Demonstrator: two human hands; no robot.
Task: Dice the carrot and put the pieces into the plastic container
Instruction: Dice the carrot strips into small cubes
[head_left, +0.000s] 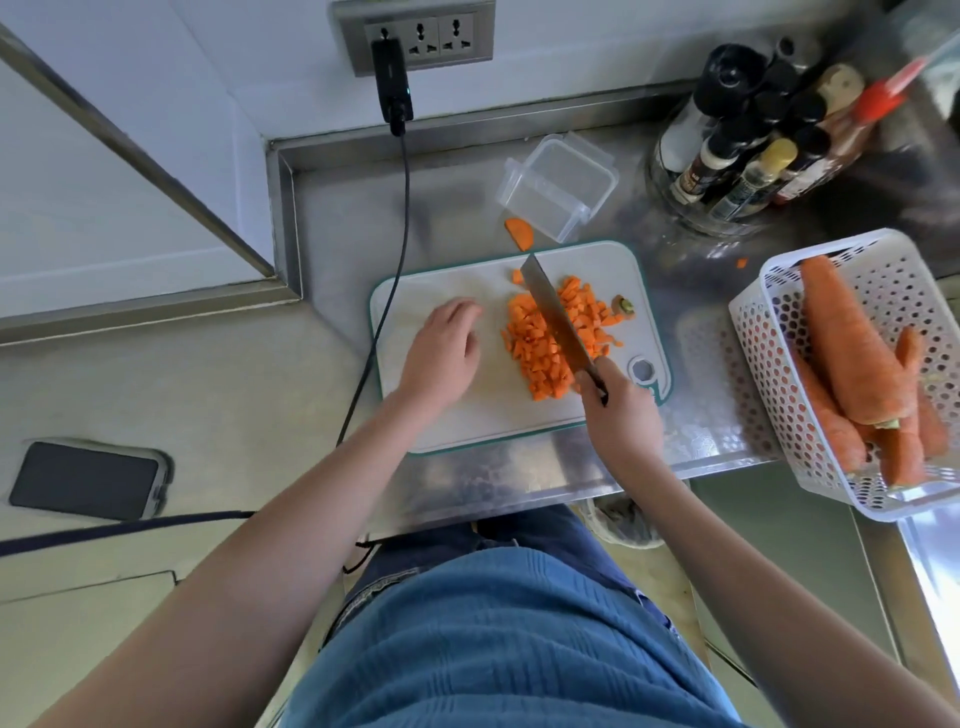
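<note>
A pile of diced carrot pieces (535, 353) lies on the white cutting board (467, 415). My right hand (618, 410) grips the handle of a knife (553, 317), whose blade lies across the pile, pointing away from me. My left hand (441, 353) rests on the board left of the pile, fingers relaxed, holding nothing. The clear plastic container (558, 187) stands behind the board with nothing visible inside. A carrot slice (519, 232) lies on the counter beside the container. A carrot stem end (623, 305) sits at the board's right side.
A white perforated basket (769, 353) with several whole carrots (852, 353) stands at the right. A rack of bottles (748, 145) is at the back right. A phone (88, 480) lies at the left. A black cable (387, 291) runs from the wall socket past the board's left edge.
</note>
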